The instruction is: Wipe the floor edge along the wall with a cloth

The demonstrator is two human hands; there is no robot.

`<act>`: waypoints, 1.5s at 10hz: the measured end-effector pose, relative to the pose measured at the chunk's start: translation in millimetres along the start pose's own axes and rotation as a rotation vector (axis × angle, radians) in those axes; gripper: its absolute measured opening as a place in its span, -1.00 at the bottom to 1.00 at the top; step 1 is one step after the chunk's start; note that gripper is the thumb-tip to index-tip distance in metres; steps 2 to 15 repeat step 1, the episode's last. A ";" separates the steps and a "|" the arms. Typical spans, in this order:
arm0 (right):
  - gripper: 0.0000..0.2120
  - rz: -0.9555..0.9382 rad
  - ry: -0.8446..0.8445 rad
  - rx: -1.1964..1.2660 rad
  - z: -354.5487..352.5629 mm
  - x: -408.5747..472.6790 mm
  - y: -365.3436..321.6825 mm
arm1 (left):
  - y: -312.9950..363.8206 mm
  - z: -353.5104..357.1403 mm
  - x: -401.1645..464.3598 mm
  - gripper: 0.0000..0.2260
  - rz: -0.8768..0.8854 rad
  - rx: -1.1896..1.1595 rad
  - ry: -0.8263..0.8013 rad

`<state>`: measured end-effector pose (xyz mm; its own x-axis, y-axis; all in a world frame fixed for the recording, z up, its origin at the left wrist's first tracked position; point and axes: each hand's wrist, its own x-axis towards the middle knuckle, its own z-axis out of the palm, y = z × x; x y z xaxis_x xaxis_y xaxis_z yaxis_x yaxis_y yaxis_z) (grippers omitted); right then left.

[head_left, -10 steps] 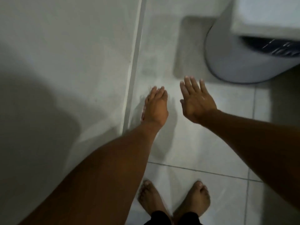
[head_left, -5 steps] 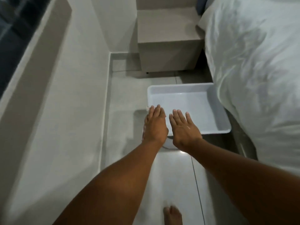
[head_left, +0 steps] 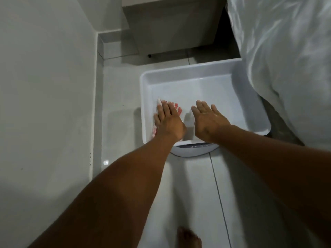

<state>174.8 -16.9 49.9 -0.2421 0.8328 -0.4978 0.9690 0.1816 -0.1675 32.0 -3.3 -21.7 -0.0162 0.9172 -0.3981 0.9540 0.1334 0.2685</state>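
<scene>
A red-and-white checked cloth (head_left: 177, 106) sticks out from under my left hand (head_left: 169, 122), which lies flat on it and holds it over the left part of a white plastic tray (head_left: 188, 69). Most of the cloth is hidden beneath the palm. My right hand (head_left: 208, 120) hovers over the tray's middle with fingers spread and nothing in it. The floor edge, a pale skirting strip (head_left: 99, 104), runs along the grey wall (head_left: 44, 86) to the left of the tray.
The tray rests on a round white object (head_left: 193, 151) on the tiled floor. A bedside cabinet (head_left: 170, 24) stands behind it in the corner. A bed with a white sheet (head_left: 286, 51) fills the right side. My bare foot (head_left: 188, 237) is at the bottom.
The view has swung from the floor by the wall up to the tray. Both hands now reach over the tray, and the checked cloth shows under my left hand.
</scene>
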 end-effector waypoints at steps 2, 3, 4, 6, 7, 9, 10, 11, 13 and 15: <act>-0.38 0.037 0.115 0.334 -25.9 -24.0 -2.1 | 1.4 -12.6 -4.0 -0.20 -0.005 0.022 -0.023; -0.38 0.037 0.115 0.334 -25.9 -24.0 -2.1 | 1.4 -12.6 -4.0 -0.20 -0.005 0.022 -0.023; -0.38 0.037 0.115 0.334 -25.9 -24.0 -2.1 | 1.4 -12.6 -4.0 -0.20 -0.005 0.022 -0.023; -0.38 0.037 0.115 0.334 -25.9 -24.0 -2.1 | 1.4 -12.6 -4.0 -0.20 -0.005 0.022 -0.023; -0.38 0.037 0.115 0.334 -25.9 -24.0 -2.1 | 1.4 -12.6 -4.0 -0.20 -0.005 0.022 -0.023; -0.38 0.037 0.115 0.334 -25.9 -24.0 -2.1 | 1.4 -12.6 -4.0 -0.20 -0.005 0.022 -0.023; -0.38 0.037 0.115 0.334 -25.9 -24.0 -2.1 | 1.4 -12.6 -4.0 -0.20 -0.005 0.022 -0.023; -0.38 0.037 0.115 0.334 -25.9 -24.0 -2.1 | 1.4 -12.6 -4.0 -0.20 -0.005 0.022 -0.023; -0.38 0.037 0.115 0.334 -25.9 -24.0 -2.1 | 1.4 -12.6 -4.0 -0.20 -0.005 0.022 -0.023; -0.38 0.037 0.115 0.334 -25.9 -24.0 -2.1 | 1.4 -12.6 -4.0 -0.20 -0.005 0.022 -0.023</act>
